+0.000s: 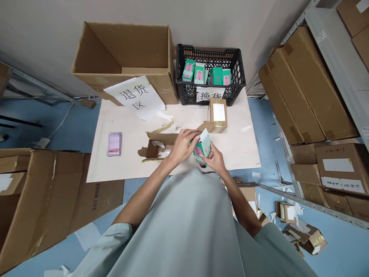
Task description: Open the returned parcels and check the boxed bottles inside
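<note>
Head view: the person's right grip [215, 158] is closed around the green box [205, 146], thumb on its printed front and fingers along the side, while the left grip [183, 148] bends over the top by a raised white flap [204, 134]; whether those left fingers pinch the card or only touch it, I cannot tell. So the box sits between both hands, tilted, at the near edge of the worktop [242, 150], close to the person's front. With that edge so near, a loose right hold could let it slip to the floor [135, 190], and a hard pull on the flap might crease or tear the thin card. If the top is unsealed, more tilt could spill whatever is inside. Just left stands an open carton [152, 149] with ragged edges and white packing [164, 153]; a forearm passes close by, and a knock could shift it. Beyond the hands, a labelled carton [218, 115] stands right before the black crate [238, 73], where more green boxes [199, 73] stand; mixing this one with them seems an easy slip, since they look alike. Left of the crate, a sign [138, 96] leans on a large carton [164, 86], and could slide if brushed. Farther left lies a blurred purple item [114, 144].
</note>
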Demonstrator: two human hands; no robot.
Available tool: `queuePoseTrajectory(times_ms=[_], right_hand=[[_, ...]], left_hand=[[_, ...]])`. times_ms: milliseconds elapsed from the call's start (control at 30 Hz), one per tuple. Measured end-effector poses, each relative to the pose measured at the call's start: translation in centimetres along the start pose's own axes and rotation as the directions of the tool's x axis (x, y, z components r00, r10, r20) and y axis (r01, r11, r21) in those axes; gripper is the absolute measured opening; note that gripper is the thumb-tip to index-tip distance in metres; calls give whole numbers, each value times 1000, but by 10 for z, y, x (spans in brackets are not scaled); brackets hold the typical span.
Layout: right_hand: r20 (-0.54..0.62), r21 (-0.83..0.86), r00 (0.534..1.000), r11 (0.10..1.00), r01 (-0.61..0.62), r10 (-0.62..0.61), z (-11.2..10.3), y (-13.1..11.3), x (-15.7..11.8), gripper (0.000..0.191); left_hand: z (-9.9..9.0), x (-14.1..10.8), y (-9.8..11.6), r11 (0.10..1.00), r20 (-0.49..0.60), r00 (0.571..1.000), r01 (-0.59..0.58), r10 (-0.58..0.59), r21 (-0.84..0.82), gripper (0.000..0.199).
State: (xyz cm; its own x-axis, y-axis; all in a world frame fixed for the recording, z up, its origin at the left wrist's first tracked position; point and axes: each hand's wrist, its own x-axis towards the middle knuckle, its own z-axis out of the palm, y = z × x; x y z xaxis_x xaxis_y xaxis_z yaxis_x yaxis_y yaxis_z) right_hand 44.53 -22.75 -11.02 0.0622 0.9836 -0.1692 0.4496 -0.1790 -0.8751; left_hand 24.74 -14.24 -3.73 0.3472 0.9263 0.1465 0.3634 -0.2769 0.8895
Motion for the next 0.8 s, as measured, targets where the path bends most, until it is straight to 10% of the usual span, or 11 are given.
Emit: queuePoseTrajectory(times_ms=[133,267,467,633,800], right_hand=[[30,82,999,996,24,-26,-7,2,-1,97],[131,122,991,992,20,-36,-7,4,-1,97],[196,7,980,1000,20,-21,8,8,-1,95],[251,-53,968,998,26,-12,23,13,-1,100],[344,27,939,1000,-11,1,28,8,1,107]], left_hand=[[-7,-5,-17,949,-273,914,257,-300,-182,61],[-8,-11,-21,907,-141,921,314,-363,-281,63],[-13,-14,-9,940,-133,937,334,-323,71,48],[-26,-23,-15,882,-70,892,452,-447,134,39],[-36,-25,-41,757,-98,762,606,-641,-244,72]])
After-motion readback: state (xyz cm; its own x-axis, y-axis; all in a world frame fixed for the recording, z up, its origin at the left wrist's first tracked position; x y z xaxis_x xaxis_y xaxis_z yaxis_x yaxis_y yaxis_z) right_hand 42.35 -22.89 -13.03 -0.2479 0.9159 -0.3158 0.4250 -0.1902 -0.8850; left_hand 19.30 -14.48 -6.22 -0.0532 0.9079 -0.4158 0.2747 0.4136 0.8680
